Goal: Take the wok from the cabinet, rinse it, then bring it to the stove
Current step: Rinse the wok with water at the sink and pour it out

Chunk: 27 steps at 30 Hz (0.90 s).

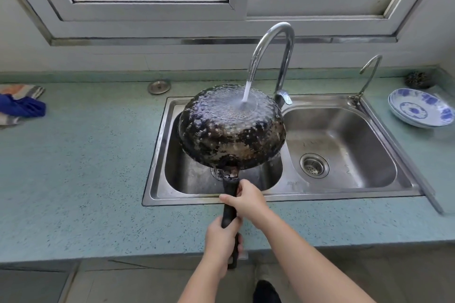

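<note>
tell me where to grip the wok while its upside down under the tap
Grip the wok by its long black handle, from the near side, the counter edge. It sticks straight out toward the person, clear of the water; the bowl is wide, round and wet, with nothing to close on. Both hands already do this: right hand nearer the bowl, left hand at the handle's end.

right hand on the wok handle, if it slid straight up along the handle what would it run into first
The right hand would probably meet the handle's metal neck, then the upturned wok bowl under the tap stream.
</note>
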Available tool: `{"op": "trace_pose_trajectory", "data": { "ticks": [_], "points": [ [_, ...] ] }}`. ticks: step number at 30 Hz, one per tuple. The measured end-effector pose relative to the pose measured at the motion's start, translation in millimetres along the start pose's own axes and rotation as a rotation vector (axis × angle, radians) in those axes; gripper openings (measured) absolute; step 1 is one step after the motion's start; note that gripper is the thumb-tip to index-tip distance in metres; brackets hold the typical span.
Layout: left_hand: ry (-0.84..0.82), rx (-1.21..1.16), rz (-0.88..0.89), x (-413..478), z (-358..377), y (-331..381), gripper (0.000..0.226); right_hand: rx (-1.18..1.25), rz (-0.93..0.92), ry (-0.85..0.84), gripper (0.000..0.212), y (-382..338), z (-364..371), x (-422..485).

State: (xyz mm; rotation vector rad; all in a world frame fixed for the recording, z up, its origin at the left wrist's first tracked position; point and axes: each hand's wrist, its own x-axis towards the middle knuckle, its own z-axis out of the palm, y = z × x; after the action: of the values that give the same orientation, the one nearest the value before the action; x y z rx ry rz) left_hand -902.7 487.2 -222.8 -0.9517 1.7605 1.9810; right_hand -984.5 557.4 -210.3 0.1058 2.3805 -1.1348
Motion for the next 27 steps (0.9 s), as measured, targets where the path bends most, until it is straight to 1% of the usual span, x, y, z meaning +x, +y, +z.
{"op": "trace_pose_trajectory", "data": {
  "ticks": [9, 18, 22, 27],
  "points": [
    [-0.037, -0.067, -0.060, -0.8, 0.1, 3.2, 0.015, -0.083, -0.026, 0.024, 0.036, -3.2, -0.8, -1.6],
    [0.004, 0.016, 0.006, 0.6, -1.0, -2.2, 0.016, 0.058, -0.003, 0.006, 0.032, 3.7, 2.9, -0.4],
    [-0.002, 0.001, -0.014, 1.0, -1.4, -1.4, 0.016, 0.050, -0.002, 0.013, 0.033, 2.1, 2.6, -0.8],
    [-0.042, -0.079, -0.047, -0.7, 0.0, -0.1, 0.012, 0.007, -0.008, 0.036, 0.036, -1.5, 0.6, -3.2]
  ]
}}
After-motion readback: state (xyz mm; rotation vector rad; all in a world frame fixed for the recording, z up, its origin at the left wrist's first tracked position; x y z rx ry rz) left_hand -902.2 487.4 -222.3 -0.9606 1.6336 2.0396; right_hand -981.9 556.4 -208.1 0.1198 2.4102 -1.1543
